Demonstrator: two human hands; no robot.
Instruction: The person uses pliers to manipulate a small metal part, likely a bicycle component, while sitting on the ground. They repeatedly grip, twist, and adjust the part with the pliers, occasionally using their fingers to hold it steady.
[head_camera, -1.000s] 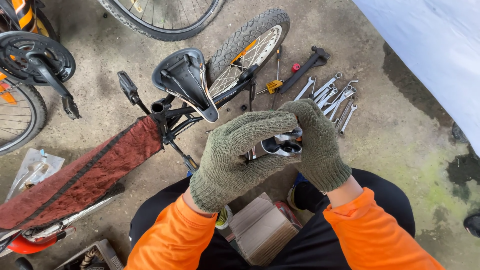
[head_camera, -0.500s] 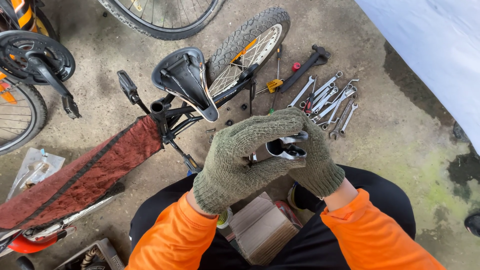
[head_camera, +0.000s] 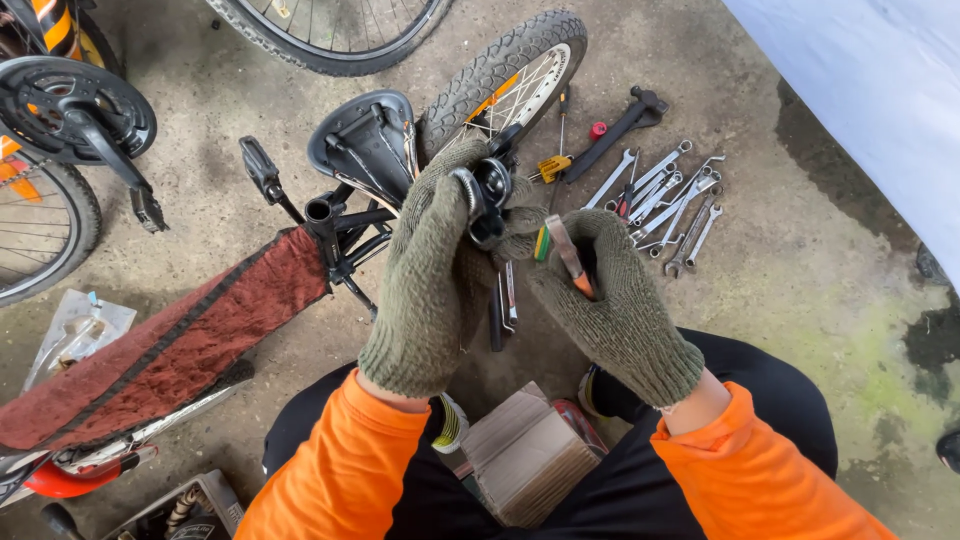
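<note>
Both my hands wear olive knit gloves, with orange sleeves behind them. My left hand (head_camera: 430, 280) grips a black metal bicycle part (head_camera: 487, 195) with a round ring, held up in front of me. My right hand (head_camera: 615, 305) holds a small tool with an orange handle (head_camera: 570, 258) beside that part. Under my hands an upside-down bicycle lies on the concrete, its black saddle (head_camera: 360, 145) and a knobby rear tyre (head_camera: 500, 70) nearest. Its frame is wrapped in red cloth (head_camera: 170, 350).
Several wrenches (head_camera: 670, 200), a yellow-handled screwdriver (head_camera: 550, 165) and a black hammer (head_camera: 625, 120) lie on the floor at right. A crank and chainring (head_camera: 75, 110) sit at far left. A cardboard box (head_camera: 525, 460) rests between my knees. A white sheet (head_camera: 880, 90) covers the upper right.
My hands have parted. The left hand has lifted the black part up into view, and the right hand has drawn back to the right with the orange-handled tool.
</note>
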